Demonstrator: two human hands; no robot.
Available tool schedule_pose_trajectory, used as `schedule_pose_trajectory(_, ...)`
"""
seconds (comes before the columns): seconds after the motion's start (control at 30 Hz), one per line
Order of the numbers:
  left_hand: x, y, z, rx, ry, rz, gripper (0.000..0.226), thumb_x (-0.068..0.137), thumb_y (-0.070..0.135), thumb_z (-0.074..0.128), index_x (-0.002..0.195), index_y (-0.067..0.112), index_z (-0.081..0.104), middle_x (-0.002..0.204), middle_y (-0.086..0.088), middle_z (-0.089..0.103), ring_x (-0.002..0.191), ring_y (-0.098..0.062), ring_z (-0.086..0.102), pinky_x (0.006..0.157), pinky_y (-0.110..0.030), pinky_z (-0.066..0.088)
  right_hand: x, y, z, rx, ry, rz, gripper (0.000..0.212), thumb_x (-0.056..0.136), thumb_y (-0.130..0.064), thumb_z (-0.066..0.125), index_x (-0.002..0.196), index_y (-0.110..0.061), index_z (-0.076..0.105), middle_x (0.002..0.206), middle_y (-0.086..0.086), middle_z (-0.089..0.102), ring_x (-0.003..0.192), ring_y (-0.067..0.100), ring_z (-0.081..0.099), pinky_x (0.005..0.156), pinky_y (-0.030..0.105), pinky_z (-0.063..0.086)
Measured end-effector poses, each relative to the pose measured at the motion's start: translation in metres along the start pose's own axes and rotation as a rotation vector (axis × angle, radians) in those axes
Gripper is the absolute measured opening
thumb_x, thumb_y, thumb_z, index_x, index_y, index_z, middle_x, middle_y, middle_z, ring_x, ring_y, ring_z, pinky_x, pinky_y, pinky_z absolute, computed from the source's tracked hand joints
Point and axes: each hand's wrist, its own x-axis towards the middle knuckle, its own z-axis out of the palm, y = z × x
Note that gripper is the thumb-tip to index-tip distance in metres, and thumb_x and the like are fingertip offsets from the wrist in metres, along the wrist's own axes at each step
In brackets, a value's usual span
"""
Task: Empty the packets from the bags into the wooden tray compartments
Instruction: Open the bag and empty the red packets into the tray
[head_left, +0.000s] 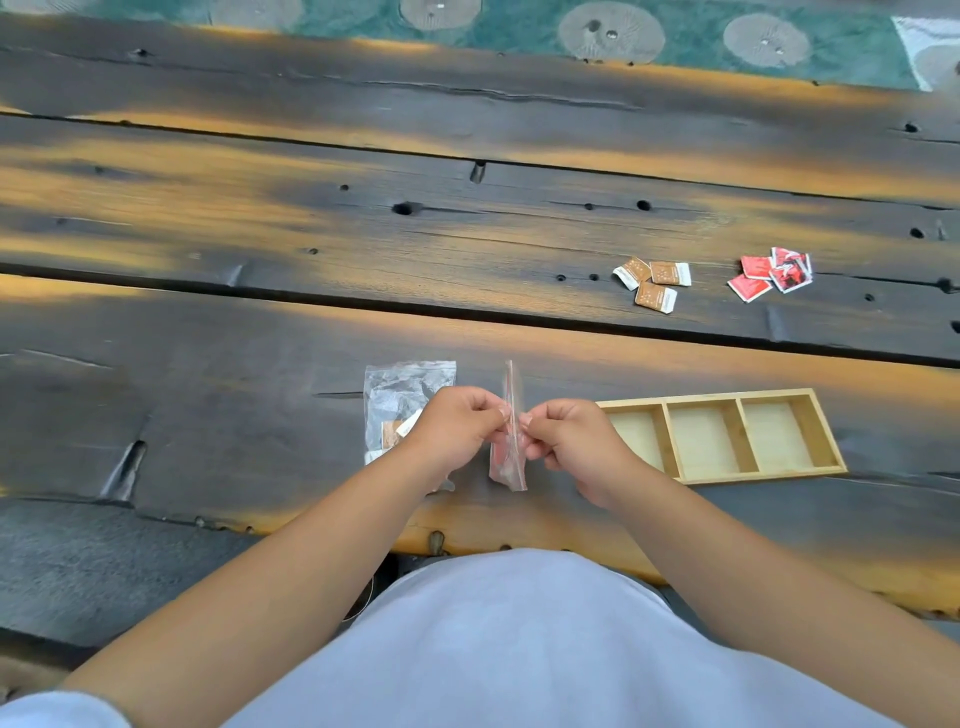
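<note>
Both hands hold a small clear zip bag (508, 462) edge-on above the table's front; red packets show inside it. My left hand (454, 423) pinches one side of its top and my right hand (569, 441) pinches the other. A second clear bag (400, 397) with brown packets lies flat on the table just left of my left hand, partly hidden by it. The wooden tray (727, 397) with three compartments lies to the right of my right hand; the visible compartments hold nothing.
Three brown packets (652, 283) lie loose on the table further back on the right. Several red packets (774, 273) lie beside them, further right. The dark plank table (311, 218) has deep gaps and holes. A green patterned rug (519, 26) lies beyond it.
</note>
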Motion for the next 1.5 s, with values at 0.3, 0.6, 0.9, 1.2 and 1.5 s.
schedule_pose_trajectory(0.3, -0.002, 0.004, 0.004, 0.223, 0.030, 0.005, 0.020, 0.083, 0.015, 0.063, 0.064, 0.020, 0.067, 0.076, -0.003, 0.073, 0.078, -0.021, 0.066, 0.079, -0.038, 0.055, 0.000, -0.001, 0.000, -0.171, 0.069, -0.058, 0.018, 0.088, -0.005, 0.065, 0.071, -0.010, 0.067, 0.064, 0.010, 0.068, 0.061, 0.023, 0.065, 0.047, 0.019, 0.047)
schedule_pose_trajectory(0.6, -0.002, 0.004, -0.022, 0.389, 0.162, 0.036, 0.020, 0.081, 0.012, 0.058, 0.063, 0.016, 0.053, 0.062, 0.004, 0.056, 0.057, -0.017, 0.049, 0.055, -0.025, 0.040, 0.003, -0.007, -0.019, -0.299, 0.319, -0.060, 0.023, 0.079, -0.012, 0.062, 0.058, -0.016, 0.054, 0.060, 0.000, 0.057, 0.061, 0.017, 0.051, 0.059, 0.028, 0.040)
schedule_pose_trajectory(0.9, -0.013, 0.001, -0.038, 0.687, 0.252, 0.140, 0.014, 0.078, 0.027, 0.054, 0.067, 0.019, 0.054, 0.064, 0.006, 0.060, 0.063, -0.016, 0.053, 0.057, -0.028, 0.041, -0.005, -0.011, -0.031, -0.574, 0.339, -0.129, 0.013, 0.079, -0.018, 0.061, 0.067, -0.013, 0.060, 0.070, 0.001, 0.065, 0.067, 0.016, 0.055, 0.055, 0.023, 0.038)
schedule_pose_trajectory(1.2, -0.016, -0.037, -0.027, 0.036, 0.032, 0.103, 0.038, 0.087, 0.039, 0.065, 0.120, 0.025, 0.052, 0.107, 0.005, 0.059, 0.102, -0.013, 0.055, 0.084, -0.023, 0.046, -0.005, -0.002, -0.023, -0.346, 0.281, -0.017, 0.018, 0.079, -0.018, 0.055, 0.061, -0.014, 0.057, 0.061, 0.003, 0.056, 0.063, 0.022, 0.052, 0.062, 0.033, 0.042)
schedule_pose_trajectory(1.5, -0.006, -0.083, 0.010, 0.123, -0.134, 0.061, 0.115, 0.058, 0.037, 0.089, 0.147, 0.034, 0.016, 0.147, 0.006, 0.045, 0.134, -0.009, 0.044, 0.112, -0.038, 0.039, -0.034, -0.019, 0.004, -0.122, 0.235, 0.027, 0.026, 0.080, -0.011, 0.057, 0.054, -0.017, 0.053, 0.049, -0.001, 0.051, 0.048, 0.016, 0.043, 0.049, 0.023, 0.030)
